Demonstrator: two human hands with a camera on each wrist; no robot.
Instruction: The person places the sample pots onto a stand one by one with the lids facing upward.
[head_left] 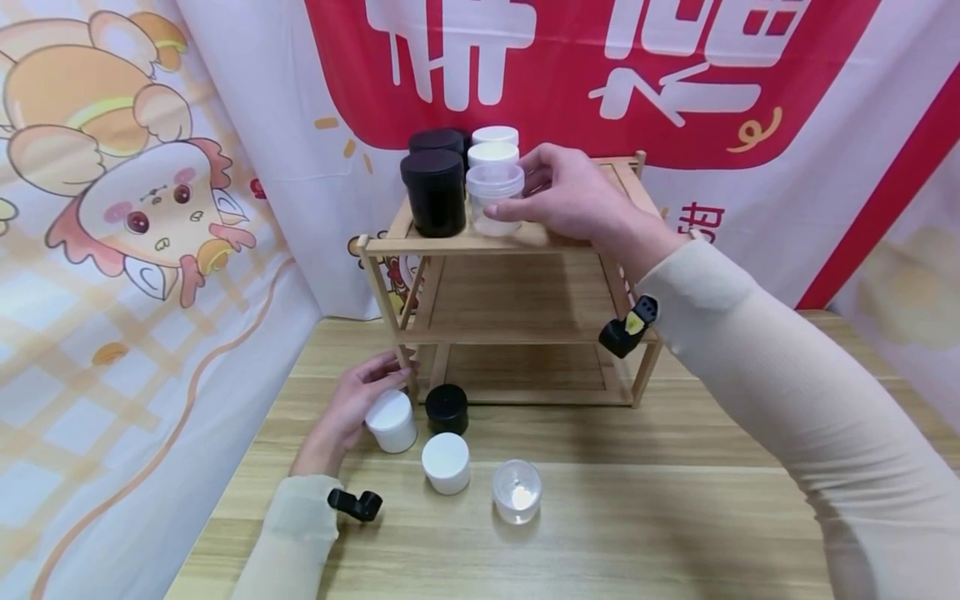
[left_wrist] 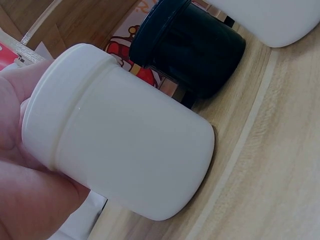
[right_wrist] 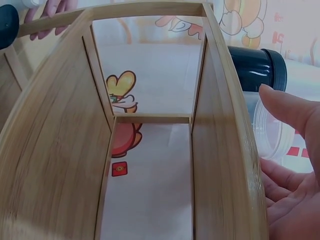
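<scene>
My left hand (head_left: 354,406) is at a white lidded jar (head_left: 392,422) beside the rack's left front leg, its fingers around the far side of the lid (left_wrist: 70,102). Part of this hand is hidden behind the jar. My right hand (head_left: 573,193) holds a clear jar (head_left: 493,196) near the front edge of the rack's top shelf, the thumb at its front and the fingers behind. Left of that jar stands a black jar (head_left: 435,196), with another black jar (head_left: 437,142) behind it. White jars (head_left: 492,153) stand behind the clear one.
A wooden rack (head_left: 517,293) with three shelves stands on the wooden table (head_left: 637,508). In front of it are a black jar (head_left: 447,408), a second white jar (head_left: 446,463) and another clear jar (head_left: 517,492). Printed cloth (head_left: 247,92) hangs at the back and left.
</scene>
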